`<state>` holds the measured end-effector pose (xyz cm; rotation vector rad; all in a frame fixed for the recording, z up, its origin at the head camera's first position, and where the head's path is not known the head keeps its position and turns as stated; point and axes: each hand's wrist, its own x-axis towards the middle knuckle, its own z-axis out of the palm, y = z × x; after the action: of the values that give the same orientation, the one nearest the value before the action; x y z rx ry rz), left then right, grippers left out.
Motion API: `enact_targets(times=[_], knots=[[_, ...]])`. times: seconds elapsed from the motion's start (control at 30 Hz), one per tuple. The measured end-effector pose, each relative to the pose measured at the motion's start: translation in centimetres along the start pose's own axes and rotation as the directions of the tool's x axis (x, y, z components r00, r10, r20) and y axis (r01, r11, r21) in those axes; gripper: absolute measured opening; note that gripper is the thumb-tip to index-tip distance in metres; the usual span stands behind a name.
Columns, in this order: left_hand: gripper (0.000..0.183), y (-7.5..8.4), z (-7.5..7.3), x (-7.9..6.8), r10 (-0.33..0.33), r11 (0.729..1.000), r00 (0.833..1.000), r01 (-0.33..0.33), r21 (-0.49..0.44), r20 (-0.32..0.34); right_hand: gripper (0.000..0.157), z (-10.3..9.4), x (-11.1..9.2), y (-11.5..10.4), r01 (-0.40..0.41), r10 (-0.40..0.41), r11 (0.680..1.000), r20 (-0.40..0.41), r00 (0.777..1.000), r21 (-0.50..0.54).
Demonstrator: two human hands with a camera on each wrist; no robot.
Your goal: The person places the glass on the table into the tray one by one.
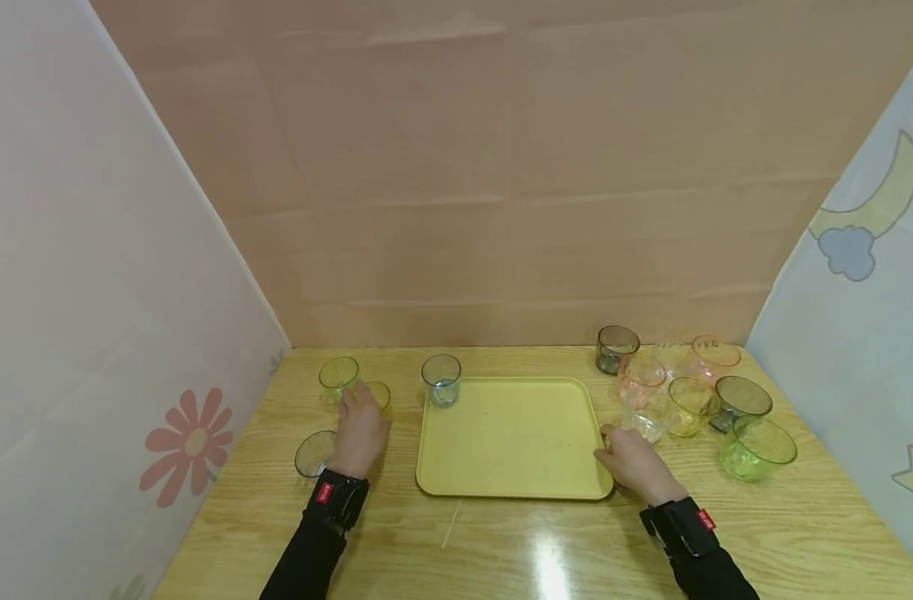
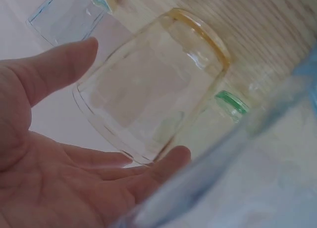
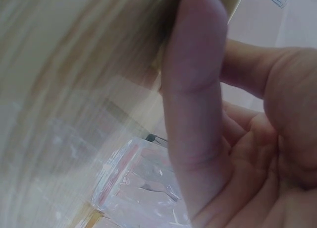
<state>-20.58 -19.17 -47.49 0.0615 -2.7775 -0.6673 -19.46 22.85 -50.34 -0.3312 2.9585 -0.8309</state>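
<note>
My left hand (image 1: pixel 360 432) is at a yellow-tinted clear glass (image 1: pixel 382 395) on the left of the table. In the left wrist view the thumb and fingers (image 2: pixel 158 176) spread around this glass (image 2: pixel 143 84), the thumb apart from its side. Next to it stand a green glass (image 1: pixel 339 374) and, nearer me, a bluish-grey glass (image 1: pixel 313 455). At the middle lies a yellow tray (image 1: pixel 512 442), with a blue-grey glass (image 1: pixel 442 390) on its far left corner. My right hand (image 1: pixel 638 465) grips the tray's right edge between thumb and fingers.
Right of the tray several tinted glasses stand close together, among them a dark grey one (image 1: pixel 617 348), a yellow one (image 1: pixel 689 410) and a wide green one (image 1: pixel 756 450). A brown panel (image 1: pixel 456 208) closes the back, with white walls on both sides.
</note>
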Motion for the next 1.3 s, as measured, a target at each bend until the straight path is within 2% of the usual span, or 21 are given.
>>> enact_targets(times=[0.17, 0.33, 0.57, 0.8, 0.93, 1.1, 1.3], knots=[[0.078, -0.1, -0.2, 0.4, -0.021, 1.000, 1.000, 0.021, 0.016, 0.006, 0.026, 0.0, 0.0, 0.0, -0.002, 0.002, 1.000, 0.004, 1.000, 0.011], [0.071, -0.3, -0.4, 0.7, -0.063, 0.998, 0.997, 0.062, 0.008, 0.054, 0.026, -0.1, 0.0, -0.1, -0.014, 0.014, 1.000, 0.007, 1.000, 0.013], [0.077, -0.6, -0.4, 1.1, -0.047, 0.997, 0.997, 0.043, 0.063, 0.064, 0.027, 0.0, -0.1, -0.1, -0.019, 0.018, 0.999, 0.011, 1.000, 0.028], [0.079, -0.7, -0.5, 1.4, -0.051, 0.997, 0.996, 0.047, 0.057, 0.073, 0.031, 0.1, -0.1, 0.1, -0.025, 0.025, 0.999, 0.032, 0.999, 0.022], [0.078, -0.8, -0.4, 1.3, -0.028, 0.998, 0.998, 0.025, 0.055, 0.062, 0.031, 0.2, -0.1, 0.1, -0.016, 0.016, 1.000, 0.023, 1.000, 0.010], [0.083, -0.7, -0.5, 1.3, -0.011, 1.000, 0.998, 0.011, 0.015, 0.054, 0.030, 0.1, -0.2, 0.0, -0.012, 0.012, 1.000, 0.018, 1.000, 0.002], [0.097, 0.1, -0.6, 1.3, -0.037, 0.993, 0.998, 0.042, -0.108, 0.047, 0.029, 0.1, -0.2, 0.0, -0.005, 0.005, 1.000, 0.013, 1.000, -0.010]])
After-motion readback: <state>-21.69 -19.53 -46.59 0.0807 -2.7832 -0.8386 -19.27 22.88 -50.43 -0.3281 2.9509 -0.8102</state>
